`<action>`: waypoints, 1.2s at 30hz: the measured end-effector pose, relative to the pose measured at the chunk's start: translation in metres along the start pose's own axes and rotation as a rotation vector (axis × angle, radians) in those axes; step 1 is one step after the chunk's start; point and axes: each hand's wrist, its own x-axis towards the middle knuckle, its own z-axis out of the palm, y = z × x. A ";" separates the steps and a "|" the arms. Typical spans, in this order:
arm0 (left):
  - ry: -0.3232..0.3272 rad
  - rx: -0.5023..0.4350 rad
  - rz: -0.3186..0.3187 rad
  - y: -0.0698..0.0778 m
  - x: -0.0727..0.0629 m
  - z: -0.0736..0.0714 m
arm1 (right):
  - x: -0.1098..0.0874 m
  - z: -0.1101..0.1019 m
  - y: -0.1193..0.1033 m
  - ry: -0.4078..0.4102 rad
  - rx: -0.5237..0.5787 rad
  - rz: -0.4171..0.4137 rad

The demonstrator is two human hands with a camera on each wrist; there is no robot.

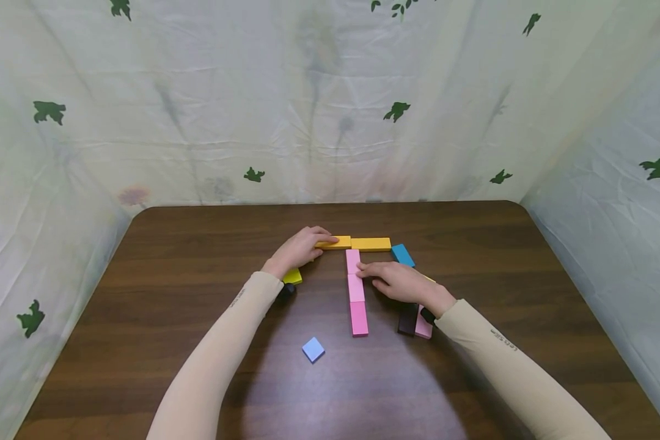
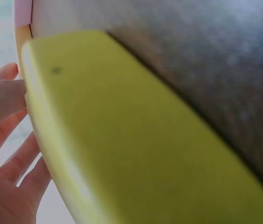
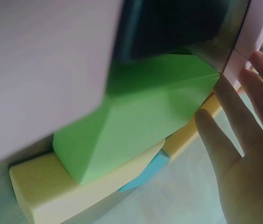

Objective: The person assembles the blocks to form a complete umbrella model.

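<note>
Two orange blocks [image 1: 371, 244] lie end to end across the table's far part. My left hand [image 1: 299, 250] reaches over a yellow block [image 1: 293, 277], its fingertips touching the left orange block [image 1: 341, 242]. From near the middle of this row, a column of pink blocks [image 1: 355, 287] runs toward me. My right hand [image 1: 400, 281] touches the right side of this column with its index finger, thumb held lower and apart. Under and beside that hand are a black block [image 1: 407, 319], a light pink block [image 1: 424, 326] and, in the right wrist view, a green block [image 3: 140, 112].
A blue block [image 1: 403, 255] lies slanted by the right end of the orange row. In the right wrist view a pale yellow block [image 3: 84, 186] lies along the green one. A light blue square block [image 1: 313, 350] sits nearer on the brown wooden table [image 1: 170, 318]. Patterned cloth [image 1: 330, 110] hangs behind.
</note>
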 end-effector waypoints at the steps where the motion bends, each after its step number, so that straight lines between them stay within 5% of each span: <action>1: -0.002 0.000 0.004 0.000 0.000 0.000 | 0.000 0.000 0.000 -0.001 0.000 0.001; 8: 0.002 0.011 0.049 -0.001 -0.003 0.002 | -0.001 -0.002 -0.002 -0.005 0.006 0.007; 23: -0.010 0.027 0.047 0.005 -0.008 0.004 | 0.000 0.001 0.001 0.009 -0.015 -0.007; 36: -0.025 0.030 0.136 0.030 -0.002 0.001 | -0.001 0.000 0.002 0.022 -0.014 -0.025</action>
